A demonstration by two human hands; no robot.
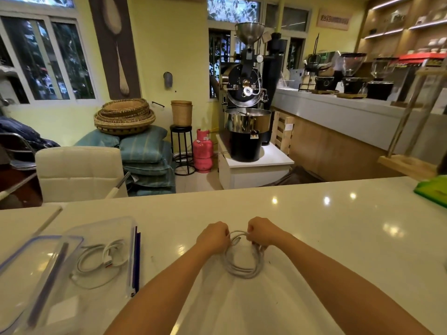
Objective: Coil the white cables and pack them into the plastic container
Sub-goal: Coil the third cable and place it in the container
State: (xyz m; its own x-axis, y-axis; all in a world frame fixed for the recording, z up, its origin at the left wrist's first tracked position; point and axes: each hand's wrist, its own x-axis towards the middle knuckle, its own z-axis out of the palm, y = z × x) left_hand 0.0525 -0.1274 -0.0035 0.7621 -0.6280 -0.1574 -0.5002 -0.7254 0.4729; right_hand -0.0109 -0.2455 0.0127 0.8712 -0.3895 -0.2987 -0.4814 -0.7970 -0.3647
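Observation:
A white cable [243, 268] hangs in several loops just above the white counter, in front of me at the centre. My left hand [212, 236] pinches the coil's top at its left side. My right hand [260, 232] grips the top at the right, with the cable's plug end showing between the two hands. To the left stands a clear plastic container [131, 257] with blue clips. Inside it lies another white cable [101, 262], loosely coiled, its connector showing a red mark.
The container's clear lid [26, 267] with a blue rim lies at the far left, overlapping the container. A green object [433, 189] sits at the counter's far right edge. A white chair [79, 172] stands beyond the counter's far edge.

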